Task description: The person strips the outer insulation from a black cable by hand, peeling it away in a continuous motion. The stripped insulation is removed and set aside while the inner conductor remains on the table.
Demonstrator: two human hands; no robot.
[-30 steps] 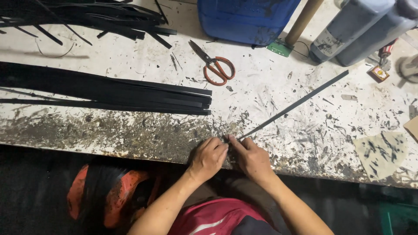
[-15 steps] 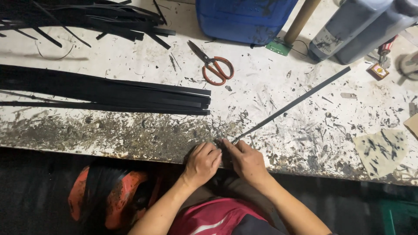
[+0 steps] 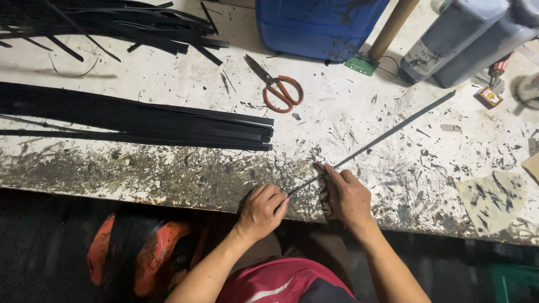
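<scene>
A long thin black strip (image 3: 382, 134) is pinched at its near end by the left hand (image 3: 262, 209) and pressed onto the stained desk (image 3: 168, 168) by the right hand (image 3: 347, 193). Scissors (image 3: 278, 87) are seen at twelve o'clock, stacked black strips (image 3: 140, 120) at ten o'clock.

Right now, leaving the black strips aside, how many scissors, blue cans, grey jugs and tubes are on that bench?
Scissors: 1
Blue can: 1
Grey jugs: 2
Cardboard tube: 1
Total: 5
</scene>
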